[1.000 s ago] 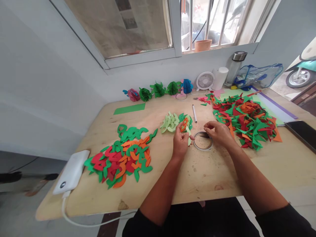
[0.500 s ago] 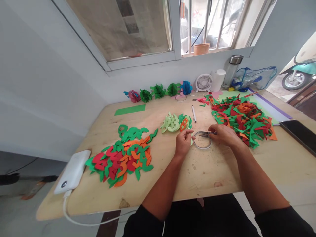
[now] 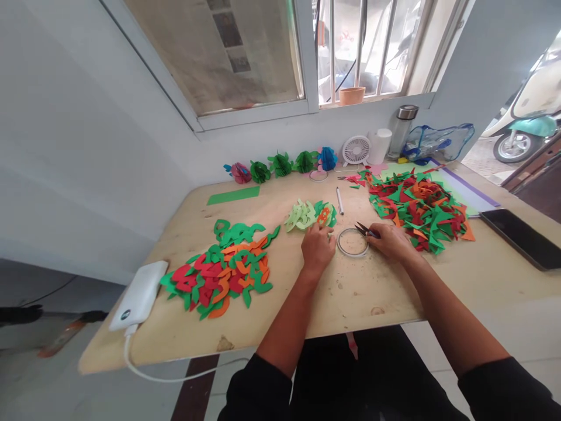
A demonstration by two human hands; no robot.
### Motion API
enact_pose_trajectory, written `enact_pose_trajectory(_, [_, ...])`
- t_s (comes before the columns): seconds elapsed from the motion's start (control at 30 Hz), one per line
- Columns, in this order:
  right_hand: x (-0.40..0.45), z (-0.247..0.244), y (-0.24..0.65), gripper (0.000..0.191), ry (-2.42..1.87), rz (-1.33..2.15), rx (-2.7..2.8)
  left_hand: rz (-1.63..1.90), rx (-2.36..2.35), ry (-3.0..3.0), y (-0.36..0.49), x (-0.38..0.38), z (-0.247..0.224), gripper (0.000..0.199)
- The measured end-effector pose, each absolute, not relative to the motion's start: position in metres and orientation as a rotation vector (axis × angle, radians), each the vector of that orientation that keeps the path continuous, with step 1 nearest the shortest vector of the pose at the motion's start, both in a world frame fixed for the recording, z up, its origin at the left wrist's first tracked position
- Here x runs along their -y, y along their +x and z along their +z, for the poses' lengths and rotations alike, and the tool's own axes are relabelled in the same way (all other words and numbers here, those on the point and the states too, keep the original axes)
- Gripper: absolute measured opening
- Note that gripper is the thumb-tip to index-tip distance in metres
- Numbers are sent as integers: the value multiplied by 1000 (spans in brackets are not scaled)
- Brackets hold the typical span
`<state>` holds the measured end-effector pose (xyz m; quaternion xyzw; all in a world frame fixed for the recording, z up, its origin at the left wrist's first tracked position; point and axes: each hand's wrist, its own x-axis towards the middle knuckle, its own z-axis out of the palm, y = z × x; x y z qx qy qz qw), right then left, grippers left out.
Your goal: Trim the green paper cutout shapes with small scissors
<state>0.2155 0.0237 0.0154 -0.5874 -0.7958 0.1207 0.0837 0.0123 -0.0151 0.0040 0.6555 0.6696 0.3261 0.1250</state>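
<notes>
In the head view, my right hand (image 3: pixel 390 241) is closed round small dark scissors (image 3: pixel 363 228), whose pointed blades stand apart at the upper right edge of a thin coiled wire ring (image 3: pixel 339 244). The ring lies flat on the table. My left hand (image 3: pixel 318 248) reaches down, its fingers stretched toward a small stack of green and orange paper cutouts (image 3: pixel 324 216). Its fingertips touch or nearly touch the paper there; the exact contact is partly hidden. Beside that stack lie pale green curved cutouts (image 3: pixel 300 215).
Red, green and orange cutouts (image 3: pixel 219 272) spread at left, near a white power bank (image 3: pixel 139 295). Paper scraps (image 3: pixel 425 207) heap at right beside a phone (image 3: pixel 521 238). Folded paper figures (image 3: pixel 280 164), a small fan (image 3: pixel 356 151) and a pen (image 3: pixel 340 201) are farther back.
My left hand has moved from beside the ring to the green and orange cutouts. The scissors, earlier over the ring with blades together, have drawn back slightly and opened.
</notes>
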Motion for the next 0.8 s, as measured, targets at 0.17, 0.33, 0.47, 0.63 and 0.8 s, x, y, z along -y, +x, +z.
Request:
enact_pose_trajectory(0.17, [-15, 11, 217, 19, -1737, 360, 2159, 747, -1722, 2249, 27, 26, 18, 19])
enact_pose_trajectory(0.33, [-15, 4, 219, 18, -1597, 579, 1820, 494, -1608, 2359, 43, 34, 10, 10])
enact_pose_trajectory(0.47, [-13, 7, 216, 24, -1371, 778, 1581, 592, -1585, 2350, 48, 34, 2, 7])
enact_pose_trajectory(0.63, [-6, 17, 211, 33, -1255, 717, 1538, 1069, -1472, 1950, 46, 28, 2, 6])
enact_pose_trajectory(0.8, [0, 17, 207, 30, -1225, 743, 1609, 1307, -1186, 1520, 48, 27, -2, 11])
